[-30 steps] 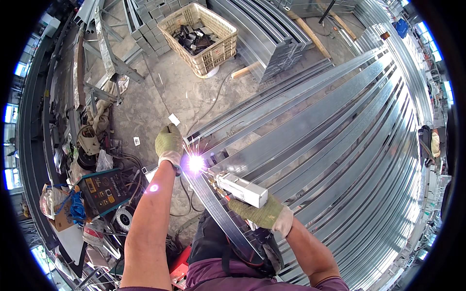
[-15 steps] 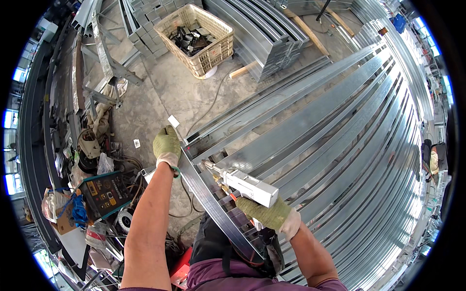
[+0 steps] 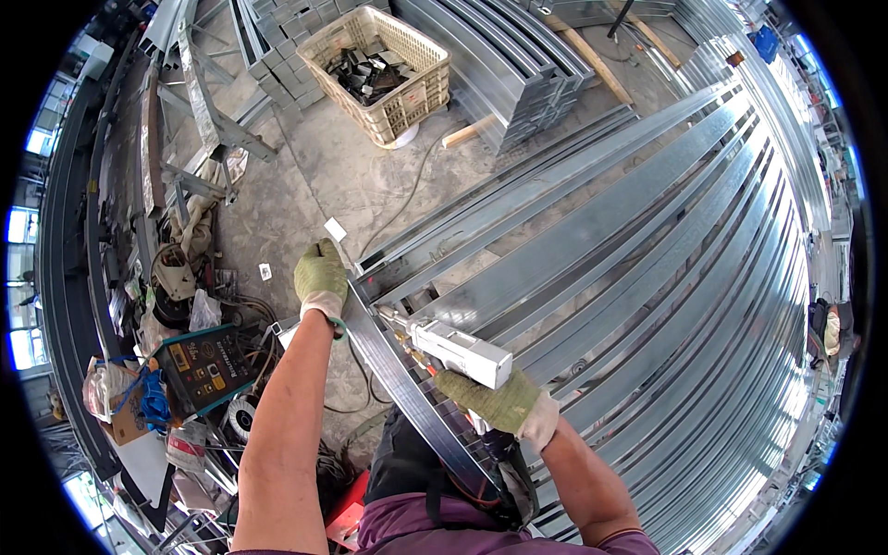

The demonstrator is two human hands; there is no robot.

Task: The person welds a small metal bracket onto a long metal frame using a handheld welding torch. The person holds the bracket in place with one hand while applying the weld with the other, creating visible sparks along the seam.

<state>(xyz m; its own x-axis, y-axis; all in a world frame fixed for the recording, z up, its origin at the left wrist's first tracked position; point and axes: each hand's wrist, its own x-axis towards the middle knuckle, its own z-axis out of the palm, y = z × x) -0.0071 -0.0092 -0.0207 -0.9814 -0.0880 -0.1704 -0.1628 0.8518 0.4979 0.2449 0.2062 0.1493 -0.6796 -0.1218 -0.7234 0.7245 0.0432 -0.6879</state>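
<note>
My left hand [image 3: 321, 275], in a green and white work glove, is curled over the far end of a flat galvanised steel channel [image 3: 400, 372]. This channel runs from there back toward my waist. In my right hand [image 3: 495, 400], gloved alike, is a white, boxy welding gun [image 3: 462, 352] with a metal nozzle and brass fittings. Its nozzle points left and forward, close to the channel's inner edge near a joint; whether it touches cannot be made out. Long steel profiles [image 3: 592, 250] meet the channel and fan out to the right. My left fingertips are partly hidden.
A cream plastic crate [image 3: 407, 104] of dark metal pieces stands on the floor ahead, beside stacked steel channels [image 3: 527, 97]. To the left are a dark control box [image 3: 205, 370], cables and clutter. A metal frame [image 3: 199, 102] stands at the far left. A hose crosses the floor.
My right hand has brought the welding gun a little left, nearer the channel. My left hand stays at the channel's far end. The whole view has shifted slightly.
</note>
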